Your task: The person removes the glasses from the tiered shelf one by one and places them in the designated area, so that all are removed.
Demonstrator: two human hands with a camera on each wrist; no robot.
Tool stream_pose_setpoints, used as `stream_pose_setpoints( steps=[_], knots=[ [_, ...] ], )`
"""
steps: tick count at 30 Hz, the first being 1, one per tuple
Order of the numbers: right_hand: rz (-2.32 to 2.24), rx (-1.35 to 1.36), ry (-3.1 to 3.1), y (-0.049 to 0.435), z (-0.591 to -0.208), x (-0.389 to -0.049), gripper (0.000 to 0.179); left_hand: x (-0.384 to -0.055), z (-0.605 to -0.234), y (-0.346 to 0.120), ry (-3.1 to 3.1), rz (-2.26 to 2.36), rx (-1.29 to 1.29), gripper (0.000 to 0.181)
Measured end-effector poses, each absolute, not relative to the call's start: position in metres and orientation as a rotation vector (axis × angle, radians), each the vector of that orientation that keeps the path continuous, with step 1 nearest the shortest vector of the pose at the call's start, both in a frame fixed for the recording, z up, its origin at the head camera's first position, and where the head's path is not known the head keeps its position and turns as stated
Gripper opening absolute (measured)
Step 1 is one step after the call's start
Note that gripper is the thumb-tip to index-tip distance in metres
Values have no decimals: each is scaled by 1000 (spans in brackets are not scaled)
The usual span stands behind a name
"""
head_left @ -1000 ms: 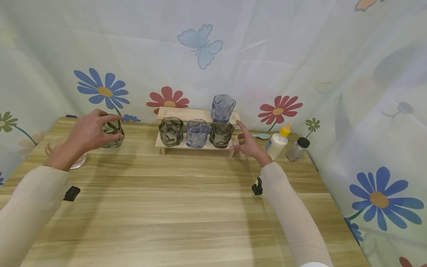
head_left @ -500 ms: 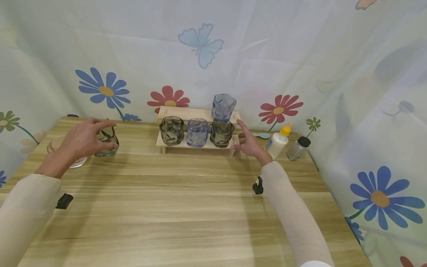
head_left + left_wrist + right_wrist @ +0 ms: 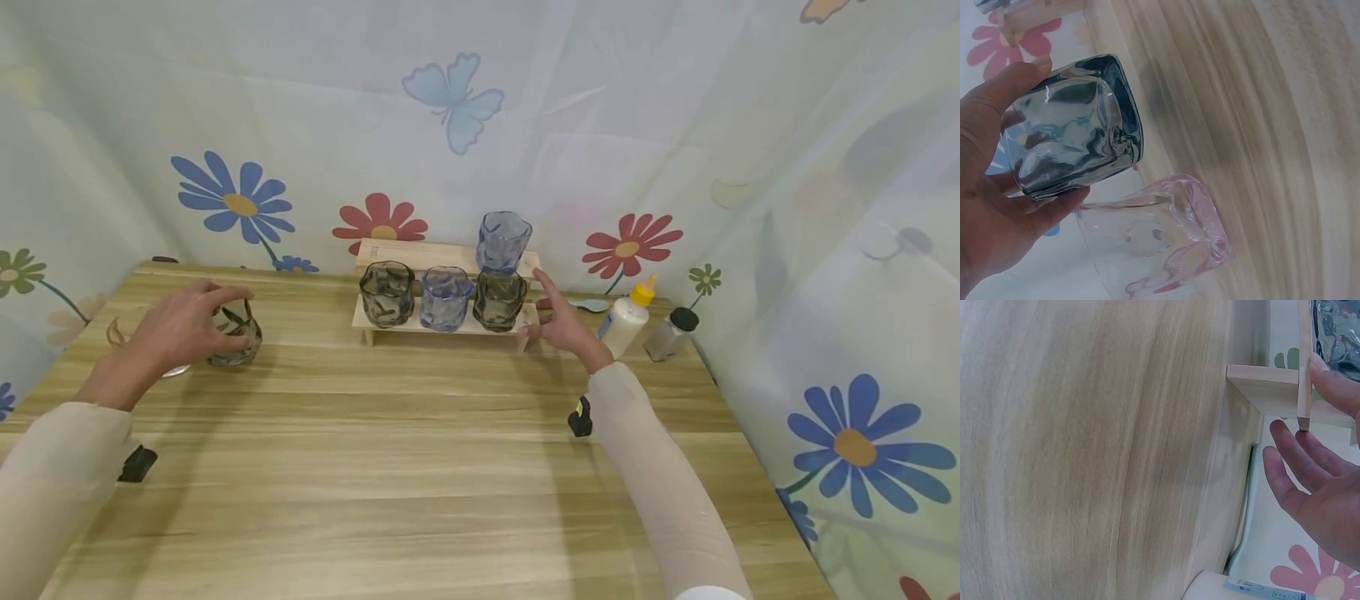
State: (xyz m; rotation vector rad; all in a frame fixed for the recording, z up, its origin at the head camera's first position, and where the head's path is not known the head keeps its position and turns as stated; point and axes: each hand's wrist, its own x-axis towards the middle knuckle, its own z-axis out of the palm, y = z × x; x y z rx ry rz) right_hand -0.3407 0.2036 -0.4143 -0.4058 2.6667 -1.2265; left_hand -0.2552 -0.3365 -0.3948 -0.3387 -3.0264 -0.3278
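Note:
My left hand (image 3: 176, 333) grips a dark grey, wavy-sided glass (image 3: 1079, 131), thumb on one side and fingers on the other. This glass is close over the table at the left. A clear pinkish glass (image 3: 1166, 244) stands right beside it, largely covered by the hand in the head view. At the back middle is a two-tier wooden rack (image 3: 420, 254). Its lower board bears a dark grey glass (image 3: 387, 296), a blue glass (image 3: 446, 300) and another dark grey glass (image 3: 498, 302). My right hand (image 3: 562, 325), fingers spread, rests against the rack's right end.
Another blue glass (image 3: 502, 242) stands on the upper board's right end. Right of the rack are a light blue spoon-like item (image 3: 590, 306), a white bottle with yellow cap (image 3: 626, 321) and a black-lidded jar (image 3: 670, 335). A flowered curtain (image 3: 315, 108) hangs behind the table.
My left hand has moved left and toward me with the dark grey glass, coming nearer the pinkish glass. The right hand stays at the rack's end.

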Motion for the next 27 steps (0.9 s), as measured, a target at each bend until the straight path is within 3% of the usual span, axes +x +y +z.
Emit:
stream_pose_setpoints(
  steps=[27],
  knots=[
    [-1242, -405, 2647, 204, -415, -341, 103, -255, -397, -336, -3165, -252, -426, 78]
  ],
)
